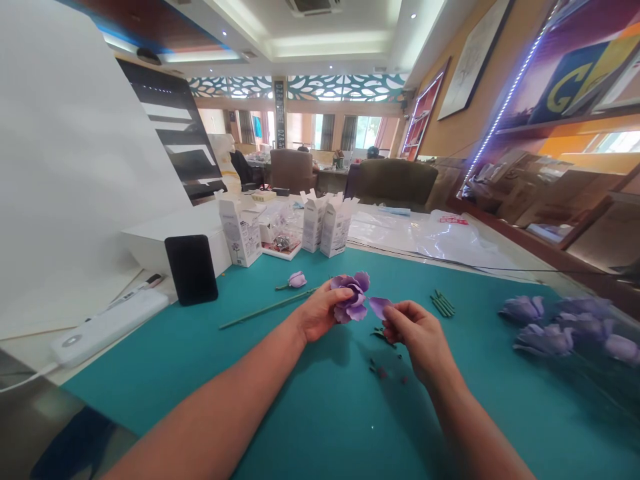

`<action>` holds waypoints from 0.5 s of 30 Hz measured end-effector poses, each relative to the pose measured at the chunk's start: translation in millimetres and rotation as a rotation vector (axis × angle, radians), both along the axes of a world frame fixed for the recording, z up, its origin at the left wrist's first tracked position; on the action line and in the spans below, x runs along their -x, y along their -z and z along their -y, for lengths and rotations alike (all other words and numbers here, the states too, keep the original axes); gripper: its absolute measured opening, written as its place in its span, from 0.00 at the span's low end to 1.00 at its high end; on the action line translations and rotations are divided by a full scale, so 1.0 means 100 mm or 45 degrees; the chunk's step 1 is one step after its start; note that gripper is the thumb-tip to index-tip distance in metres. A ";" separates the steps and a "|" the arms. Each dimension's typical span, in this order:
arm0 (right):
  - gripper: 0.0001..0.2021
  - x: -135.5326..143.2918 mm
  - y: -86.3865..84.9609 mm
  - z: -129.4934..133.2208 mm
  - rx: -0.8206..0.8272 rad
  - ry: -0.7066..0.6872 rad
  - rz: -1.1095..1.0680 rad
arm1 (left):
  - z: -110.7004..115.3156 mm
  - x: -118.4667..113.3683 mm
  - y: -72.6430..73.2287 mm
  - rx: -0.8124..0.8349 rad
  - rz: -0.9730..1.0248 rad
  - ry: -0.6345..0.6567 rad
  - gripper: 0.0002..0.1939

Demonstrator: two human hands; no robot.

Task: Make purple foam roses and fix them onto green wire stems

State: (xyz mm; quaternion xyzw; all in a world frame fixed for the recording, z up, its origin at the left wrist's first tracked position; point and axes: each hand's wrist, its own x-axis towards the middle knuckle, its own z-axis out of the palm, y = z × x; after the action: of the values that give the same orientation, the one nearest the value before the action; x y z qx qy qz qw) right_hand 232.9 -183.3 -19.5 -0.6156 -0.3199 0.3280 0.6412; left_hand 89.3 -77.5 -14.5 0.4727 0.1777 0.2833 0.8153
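Note:
My left hand (pixel 323 310) is closed around a purple artificial flower (pixel 354 300), thumb on its petals, above the green mat (pixel 300 420). Just to the right, my right hand (pixel 417 330) pinches a single loose purple petal (pixel 381 307) close to the flower's edge. Behind my left hand lies a long green stem (pixel 265 312), and beyond it a small purple bud (pixel 297 279) on a short green stalk. Small dark green pieces (pixel 384 335) lie on the mat beneath my right hand. A bunch of short green sticks (pixel 443 304) rests further right.
Several finished-looking purple flowers (pixel 545 340) lie at the right. Open white boxes (pixel 336 227) stand at the mat's back edge, beside a tray (pixel 283 248) of small parts. At the left are a black phone (pixel 191 270) standing upright and a white power strip (pixel 110 327).

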 end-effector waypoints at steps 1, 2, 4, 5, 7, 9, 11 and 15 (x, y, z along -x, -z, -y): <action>0.19 0.01 -0.01 0.00 -0.009 0.006 -0.008 | 0.00 0.00 0.00 -0.003 -0.002 -0.005 0.24; 0.19 0.03 -0.01 0.01 -0.013 0.006 -0.011 | 0.00 0.00 0.01 -0.006 -0.003 -0.011 0.24; 0.19 0.03 -0.01 0.01 0.006 -0.025 -0.006 | 0.00 -0.01 0.01 -0.008 -0.007 -0.020 0.24; 0.19 0.03 -0.01 0.01 0.020 -0.046 0.000 | -0.01 -0.01 0.01 -0.007 -0.010 -0.023 0.23; 0.19 0.03 -0.01 0.01 0.034 -0.075 0.004 | 0.00 -0.01 0.01 -0.002 -0.019 -0.033 0.23; 0.19 0.03 -0.01 0.01 0.029 -0.081 -0.003 | 0.00 -0.01 0.01 0.010 -0.023 -0.045 0.23; 0.19 0.03 0.00 0.00 0.014 -0.077 -0.017 | 0.01 0.00 0.01 0.019 -0.020 -0.052 0.23; 0.18 0.07 0.00 0.01 0.005 -0.065 -0.023 | 0.03 0.00 -0.01 0.013 -0.012 -0.053 0.22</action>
State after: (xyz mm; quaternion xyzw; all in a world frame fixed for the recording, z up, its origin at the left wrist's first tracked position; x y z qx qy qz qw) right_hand 226.3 -184.1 -19.4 -0.6057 -0.3288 0.3504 0.6342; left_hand 89.6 -80.1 -13.8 0.4661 0.1927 0.2970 0.8108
